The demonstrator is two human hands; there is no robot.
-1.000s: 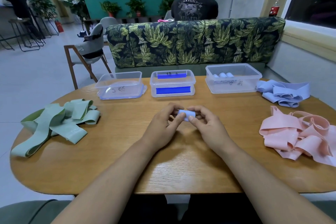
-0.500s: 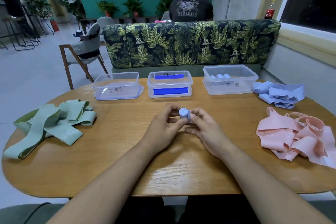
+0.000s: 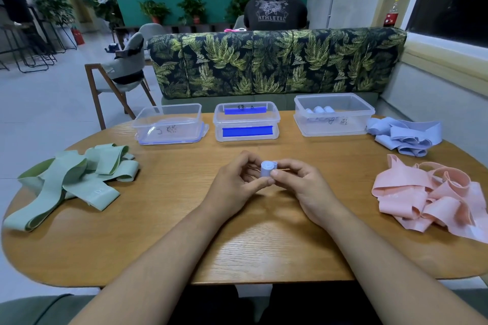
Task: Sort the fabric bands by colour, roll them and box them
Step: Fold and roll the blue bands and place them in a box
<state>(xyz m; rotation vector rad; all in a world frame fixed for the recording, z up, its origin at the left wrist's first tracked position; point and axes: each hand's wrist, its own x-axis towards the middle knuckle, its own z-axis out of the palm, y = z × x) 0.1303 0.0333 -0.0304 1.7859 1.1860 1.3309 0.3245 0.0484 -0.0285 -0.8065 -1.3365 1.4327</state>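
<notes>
Tightly rolled pale blue fabric band (image 3: 267, 168) pinched between left hand (image 3: 232, 185) and right hand (image 3: 306, 187), held above oval wooden table (image 3: 163, 235) centre, long axis upright, spiral end tilted toward camera

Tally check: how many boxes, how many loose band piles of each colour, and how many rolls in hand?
Boxes: 3, left box, middle box, right box
Green pile: 1
Blue pile: 1
Pink pile: 1
Rolls in hand: 1, blue roll in left hand and right hand
Total: 7

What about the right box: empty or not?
Not empty. About three blue rolls lie at the back of the open right box.
</notes>
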